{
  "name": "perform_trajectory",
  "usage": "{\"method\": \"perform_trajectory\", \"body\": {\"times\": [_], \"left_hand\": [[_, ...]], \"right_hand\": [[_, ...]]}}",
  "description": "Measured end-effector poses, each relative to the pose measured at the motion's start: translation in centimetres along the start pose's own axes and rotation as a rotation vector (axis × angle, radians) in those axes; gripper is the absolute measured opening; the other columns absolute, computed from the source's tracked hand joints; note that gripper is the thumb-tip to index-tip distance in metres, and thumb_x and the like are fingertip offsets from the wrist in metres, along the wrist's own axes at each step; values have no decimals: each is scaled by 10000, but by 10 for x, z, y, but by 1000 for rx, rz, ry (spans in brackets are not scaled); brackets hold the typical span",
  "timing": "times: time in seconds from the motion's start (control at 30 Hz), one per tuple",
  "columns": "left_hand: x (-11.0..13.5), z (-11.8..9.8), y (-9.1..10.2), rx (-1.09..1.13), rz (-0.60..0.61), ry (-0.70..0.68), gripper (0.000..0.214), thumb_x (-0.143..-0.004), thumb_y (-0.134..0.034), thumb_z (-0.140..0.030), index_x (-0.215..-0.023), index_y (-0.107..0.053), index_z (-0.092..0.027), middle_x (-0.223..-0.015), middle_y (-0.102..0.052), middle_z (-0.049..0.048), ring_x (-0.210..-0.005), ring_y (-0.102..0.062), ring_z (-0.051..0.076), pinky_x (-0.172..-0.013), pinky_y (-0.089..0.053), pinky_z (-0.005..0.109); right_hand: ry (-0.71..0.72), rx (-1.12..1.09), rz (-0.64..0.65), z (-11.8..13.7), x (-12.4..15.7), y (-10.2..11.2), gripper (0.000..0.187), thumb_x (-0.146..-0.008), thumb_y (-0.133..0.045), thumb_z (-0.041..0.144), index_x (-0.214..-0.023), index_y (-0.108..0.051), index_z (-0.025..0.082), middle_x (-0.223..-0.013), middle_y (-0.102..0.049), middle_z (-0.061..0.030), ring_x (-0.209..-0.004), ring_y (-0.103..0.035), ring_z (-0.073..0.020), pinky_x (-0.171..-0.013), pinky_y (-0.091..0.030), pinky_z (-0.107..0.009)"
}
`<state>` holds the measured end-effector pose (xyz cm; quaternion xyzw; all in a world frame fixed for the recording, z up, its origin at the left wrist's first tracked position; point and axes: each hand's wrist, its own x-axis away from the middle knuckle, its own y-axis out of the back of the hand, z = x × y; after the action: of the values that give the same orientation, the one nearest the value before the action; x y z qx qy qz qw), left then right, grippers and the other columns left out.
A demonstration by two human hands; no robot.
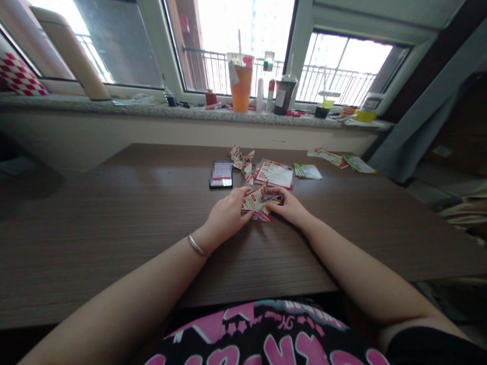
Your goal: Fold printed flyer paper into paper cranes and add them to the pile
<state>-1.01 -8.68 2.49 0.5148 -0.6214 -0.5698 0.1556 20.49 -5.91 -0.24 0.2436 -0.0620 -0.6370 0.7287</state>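
Note:
Between my hands, just above the brown table [160, 223], is a folded paper piece [254, 199] with cream, red and purple printing. My left hand [229, 210] grips its left side, thumb at the near edge and fingers over the top. My right hand [288, 207] pinches the right side, thumb and fingers on a dark-patterned flap. Behind them lies a flat stack of printed sheets [274, 174] with red borders. Several folded paper pieces [243, 161] are linked in a cluster left of the stack. A phone [221, 175] with a lit screen lies beyond my left hand.
Green-and-white paper slips [307, 171] lie right of the stack, with more slips [330, 157] and a green packet [358, 163] at the far right. On the windowsill [152, 107] stand an orange drink cup [240, 83], a dark drink cup [284, 96] and a tall beige cylinder [70, 53].

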Motion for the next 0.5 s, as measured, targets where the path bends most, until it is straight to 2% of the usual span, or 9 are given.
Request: {"method": "perform_trajectory", "body": {"times": [0.23, 0.4, 0.5], "left_hand": [[0, 0, 3, -125, -8, -75, 404, -852, -592, -301, -1241, -503, -236, -1197, -556, 57, -932, -625, 217, -793, -525, 329], [-1, 4, 4, -149, 15, -212, 319, -864, -576, -299, -1176, -576, -232, -1163, -565, 59, -1015, -583, 218, -881, -496, 333], [-1, 6, 3, -160, 46, -196, 332, -880, -548, -313, -1197, -578, -215, -1151, -563, 68, -1010, -580, 207, -890, -492, 320]], "right_hand": [[18, -16, 19, -3, -1, -1, 376, -709, -710, 251, -1050, -579, 165, -1077, -667, -75, -1013, -619, -198, -937, -472, -379], [-5, -16, 45, -2, 0, -1, 338, -724, -689, 271, -1029, -587, 167, -1046, -672, -66, -903, -629, -183, -867, -497, -370], [-13, 5, 55, -2, 0, 0, 345, -724, -685, 272, -1039, -592, 166, -1046, -668, -64, -891, -623, -181, -853, -496, -363]]}}
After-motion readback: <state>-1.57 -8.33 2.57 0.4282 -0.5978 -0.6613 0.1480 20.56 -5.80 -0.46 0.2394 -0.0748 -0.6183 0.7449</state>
